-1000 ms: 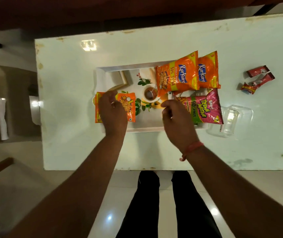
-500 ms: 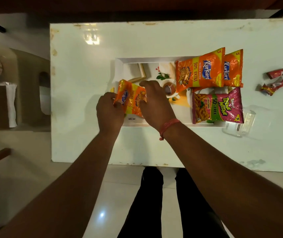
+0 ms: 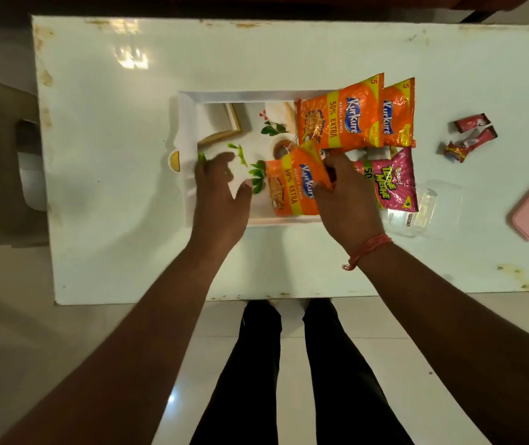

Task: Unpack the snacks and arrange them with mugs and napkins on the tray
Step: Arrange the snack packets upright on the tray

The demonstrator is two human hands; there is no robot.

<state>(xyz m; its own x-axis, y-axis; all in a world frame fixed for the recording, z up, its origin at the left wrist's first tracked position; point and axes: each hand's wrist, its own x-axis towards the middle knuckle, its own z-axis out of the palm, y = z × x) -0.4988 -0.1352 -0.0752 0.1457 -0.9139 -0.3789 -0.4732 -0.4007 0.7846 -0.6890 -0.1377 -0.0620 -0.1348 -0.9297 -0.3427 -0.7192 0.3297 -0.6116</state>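
the right hand (image 3: 346, 200) has its fingers clamped on an orange foil kurkure snack packet (image 3: 292, 184), over the white printed rectangular tray (image 3: 189, 123) on the white counter (image 3: 112, 155); the left hand (image 3: 221, 194), fingers spread apart, rests on the tray's left side.

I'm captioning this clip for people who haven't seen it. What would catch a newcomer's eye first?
The bright orange Kurkure packets stand out first, overlapping at the far right corner of the white tray, with a pink Tedhe Medhe packet just in front of them. Next, the right hand grips another orange packet over the tray's near edge, while the left hand hovers open beside it.
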